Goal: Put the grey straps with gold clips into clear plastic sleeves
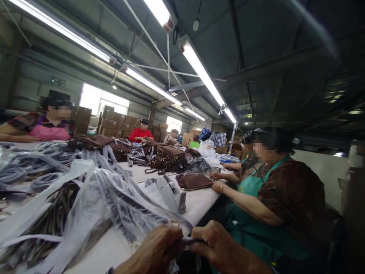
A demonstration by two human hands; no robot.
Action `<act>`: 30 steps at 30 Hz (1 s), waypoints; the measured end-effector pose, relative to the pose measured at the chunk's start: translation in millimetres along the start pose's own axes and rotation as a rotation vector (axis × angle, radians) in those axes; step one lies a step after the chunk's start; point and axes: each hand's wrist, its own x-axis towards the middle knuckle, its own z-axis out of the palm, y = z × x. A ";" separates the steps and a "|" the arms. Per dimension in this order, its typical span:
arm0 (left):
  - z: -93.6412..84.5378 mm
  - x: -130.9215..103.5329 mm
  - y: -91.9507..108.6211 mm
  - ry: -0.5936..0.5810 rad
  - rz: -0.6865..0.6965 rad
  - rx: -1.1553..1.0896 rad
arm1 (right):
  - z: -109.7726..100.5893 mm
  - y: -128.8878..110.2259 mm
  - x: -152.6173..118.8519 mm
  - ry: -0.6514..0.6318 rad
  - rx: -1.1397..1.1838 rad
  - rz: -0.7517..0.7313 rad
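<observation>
At the bottom of the head view, my left hand and my right hand are close together, both closed on a strap in clear plastic wrap. A short piece of the strap shows between them. Just beyond my left hand, several plastic-wrapped straps spread over the table, with a metal ring near my fingers. A grey tape dispenser stands on the white table ahead of my hands. What lies under my palms is hidden.
At the right sits a person in a green apron, hands at a brown bag. Brown bags are piled mid-table. Bundled dark straps lie at the left. Other people sit around the far side, with cardboard boxes behind.
</observation>
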 end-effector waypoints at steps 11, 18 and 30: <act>-12.8 -1.3 3.3 -0.172 -0.272 -0.688 | -6.6 9.1 12.9 0.385 -0.655 -0.513; -12.3 -7.1 10.8 -0.162 -0.270 -0.923 | -25.1 14.0 22.9 0.520 -0.763 -0.697; -3.8 -7.6 21.5 -0.175 -0.324 -1.056 | -10.4 18.6 44.6 0.671 -0.496 -0.578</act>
